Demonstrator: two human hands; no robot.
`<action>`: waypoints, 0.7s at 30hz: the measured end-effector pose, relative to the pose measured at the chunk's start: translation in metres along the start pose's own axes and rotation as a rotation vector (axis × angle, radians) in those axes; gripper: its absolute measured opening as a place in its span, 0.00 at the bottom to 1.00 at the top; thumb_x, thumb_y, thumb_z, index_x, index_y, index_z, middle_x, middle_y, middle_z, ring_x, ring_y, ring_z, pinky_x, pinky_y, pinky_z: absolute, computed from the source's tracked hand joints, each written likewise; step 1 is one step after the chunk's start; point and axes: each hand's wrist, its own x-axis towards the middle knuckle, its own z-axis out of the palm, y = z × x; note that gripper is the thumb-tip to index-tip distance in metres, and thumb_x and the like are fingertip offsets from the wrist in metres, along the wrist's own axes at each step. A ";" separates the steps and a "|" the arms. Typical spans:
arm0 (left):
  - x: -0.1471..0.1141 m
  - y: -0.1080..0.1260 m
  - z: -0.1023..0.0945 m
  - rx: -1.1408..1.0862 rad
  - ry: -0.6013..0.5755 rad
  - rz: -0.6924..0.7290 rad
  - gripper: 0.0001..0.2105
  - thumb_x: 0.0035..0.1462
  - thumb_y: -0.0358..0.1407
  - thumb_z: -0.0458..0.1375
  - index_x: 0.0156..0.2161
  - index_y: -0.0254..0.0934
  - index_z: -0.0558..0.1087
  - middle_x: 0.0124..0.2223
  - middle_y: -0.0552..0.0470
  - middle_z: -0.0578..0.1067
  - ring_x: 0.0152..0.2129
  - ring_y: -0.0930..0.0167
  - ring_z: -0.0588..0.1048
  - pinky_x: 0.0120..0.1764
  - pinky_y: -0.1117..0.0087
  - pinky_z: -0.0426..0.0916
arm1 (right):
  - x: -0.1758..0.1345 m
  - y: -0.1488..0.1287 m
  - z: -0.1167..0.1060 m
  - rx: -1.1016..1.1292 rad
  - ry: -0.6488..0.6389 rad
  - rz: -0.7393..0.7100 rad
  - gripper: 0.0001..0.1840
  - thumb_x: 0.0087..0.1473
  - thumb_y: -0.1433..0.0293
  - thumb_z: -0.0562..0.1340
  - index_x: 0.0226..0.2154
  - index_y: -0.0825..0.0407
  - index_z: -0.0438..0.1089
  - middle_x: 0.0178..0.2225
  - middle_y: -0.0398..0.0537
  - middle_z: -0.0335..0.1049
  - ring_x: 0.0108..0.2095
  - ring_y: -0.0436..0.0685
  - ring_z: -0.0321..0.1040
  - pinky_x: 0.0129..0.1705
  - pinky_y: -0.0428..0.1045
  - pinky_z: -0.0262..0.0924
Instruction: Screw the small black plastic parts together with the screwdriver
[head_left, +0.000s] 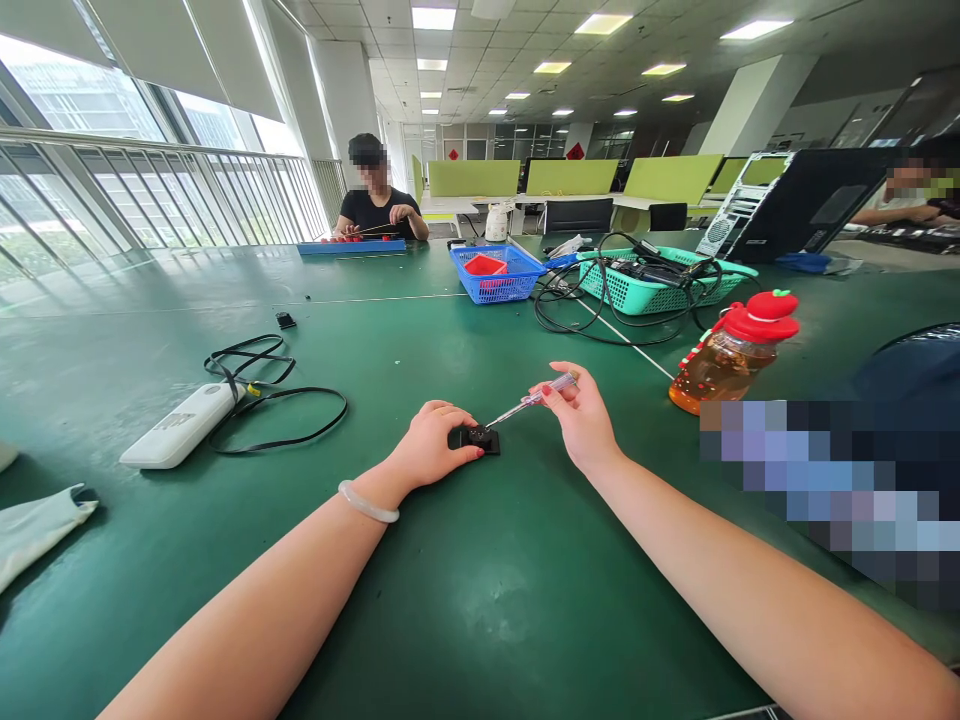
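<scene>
A small black square part (481, 438) lies flat on the green table (465, 590) in front of me. My left hand (431, 445), a pale bangle on its wrist, presses down on the part's left side and holds it still. My right hand (581, 415) grips a slim screwdriver (529, 402) with a clear handle. The metal shaft slants down to the left and its tip touches the top of the black part.
A white power bank (180, 425) with a looped black cable (277, 395) lies at left. A red-capped bottle (731, 355) stands at right. Blue basket (497, 272) and teal basket (660, 280) with cables sit farther back. A person (379, 200) sits at the far edge; another at far right.
</scene>
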 end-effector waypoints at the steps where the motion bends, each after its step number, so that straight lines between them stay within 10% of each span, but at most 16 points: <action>1: 0.000 0.000 0.000 0.000 0.002 0.004 0.16 0.49 0.44 0.64 0.43 0.43 0.75 0.48 0.50 0.78 0.54 0.57 0.66 0.58 0.53 0.61 | 0.000 0.000 0.000 0.006 0.002 0.001 0.26 0.47 0.55 0.69 0.45 0.45 0.62 0.32 0.41 0.74 0.38 0.57 0.76 0.50 0.60 0.67; 21: 0.001 -0.001 0.000 0.002 0.021 0.018 0.16 0.48 0.43 0.65 0.42 0.42 0.76 0.47 0.49 0.78 0.52 0.57 0.68 0.57 0.53 0.62 | -0.010 -0.010 0.010 -0.357 -0.055 -0.236 0.22 0.59 0.59 0.60 0.54 0.46 0.60 0.37 0.47 0.74 0.38 0.58 0.74 0.41 0.55 0.69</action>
